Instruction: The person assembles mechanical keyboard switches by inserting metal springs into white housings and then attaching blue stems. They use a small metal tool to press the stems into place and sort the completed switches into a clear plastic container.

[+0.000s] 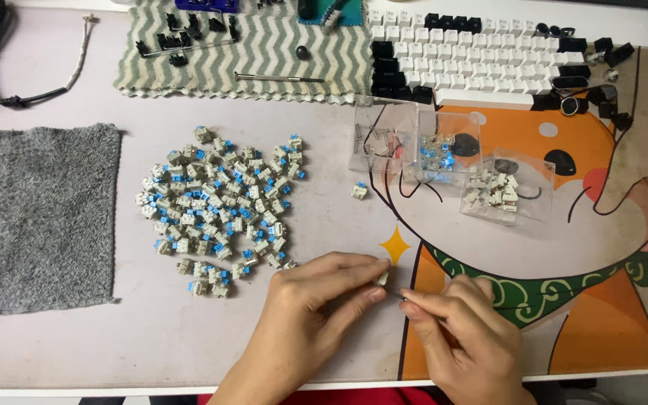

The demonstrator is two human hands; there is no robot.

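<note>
Head view: left hand (305,300) fingers pinch a small grey key switch (382,279); right hand (455,330) fingers grip a thin metal tool (401,295) just beside it — right of the switch pile (219,206), below clear boxes (451,161) on the counter (76,345).

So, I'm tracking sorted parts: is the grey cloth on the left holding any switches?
No, the grey cloth lies bare, while the loose switches sit in a pile on the mat beside it.

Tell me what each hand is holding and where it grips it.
Left hand pinches a small keyboard switch by its sides between thumb and fingertips. Right hand pinches a thin metal tool near its tip.
</note>
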